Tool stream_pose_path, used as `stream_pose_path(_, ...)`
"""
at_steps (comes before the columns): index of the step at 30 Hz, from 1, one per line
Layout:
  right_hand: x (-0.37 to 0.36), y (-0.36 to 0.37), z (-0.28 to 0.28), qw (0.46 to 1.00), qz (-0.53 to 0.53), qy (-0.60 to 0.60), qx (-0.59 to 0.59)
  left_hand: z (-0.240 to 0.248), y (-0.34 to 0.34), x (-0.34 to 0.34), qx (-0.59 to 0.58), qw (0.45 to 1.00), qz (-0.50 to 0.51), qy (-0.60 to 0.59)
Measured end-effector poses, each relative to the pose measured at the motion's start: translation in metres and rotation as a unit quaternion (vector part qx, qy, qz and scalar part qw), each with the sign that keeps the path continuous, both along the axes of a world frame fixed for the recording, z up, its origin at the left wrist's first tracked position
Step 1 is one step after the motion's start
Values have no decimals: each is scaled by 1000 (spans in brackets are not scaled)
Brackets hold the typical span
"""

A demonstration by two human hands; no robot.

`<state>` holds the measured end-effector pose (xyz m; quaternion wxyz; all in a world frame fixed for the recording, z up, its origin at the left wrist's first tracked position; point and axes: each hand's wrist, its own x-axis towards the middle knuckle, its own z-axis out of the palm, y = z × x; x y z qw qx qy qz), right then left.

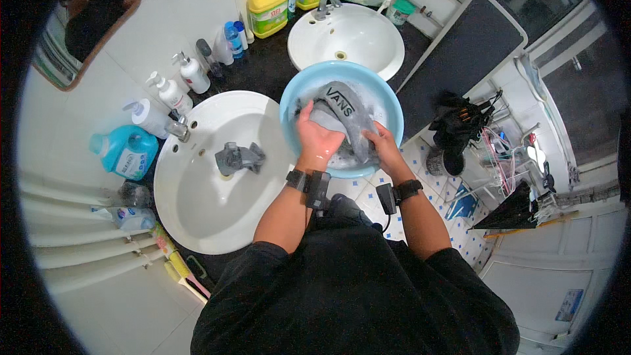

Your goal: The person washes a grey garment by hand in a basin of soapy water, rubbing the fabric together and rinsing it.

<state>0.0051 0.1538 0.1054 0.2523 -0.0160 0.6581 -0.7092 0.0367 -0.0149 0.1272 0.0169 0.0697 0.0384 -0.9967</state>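
Note:
A wet grey sock [350,110] with dark lettering is stretched over a light blue basin [398,115] of sudsy water. My left hand [318,137] has its palm turned up at the sock's left side, cloth lying between thumb and fingers; some fingers are partly hidden. On the right, my right hand [385,148] pinches the sock's edge, thumb on top. Another bunched grey sock [240,158] lies by the drain of the left white sink [190,213], apart from both hands. Each wrist wears a black strapped device.
Behind the basin is a second white sink [381,33]. Pump bottles [172,95], a blue detergent jug [135,151] and yellow jugs [268,10] line the dark counter along the wall. A dark panel [460,46] stands at right, near a cluttered rack [503,158].

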Motion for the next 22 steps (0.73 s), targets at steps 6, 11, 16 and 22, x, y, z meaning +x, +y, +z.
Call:
stream_pose_path(6,-8,23,13,995,83,8,56,-2,0,0,35,999,6,-21)
stream_pose_path(11,-16,28,13,989,95,19,109,-22,5,-4,39,997,-14,-66)
stream_pose_path(16,-14,20,18,991,75,-15,111,-47,3,-8,-4,996,11,-84)
stream_pose_path(22,-15,24,18,990,86,11,108,-53,6,-16,-67,981,69,-170)
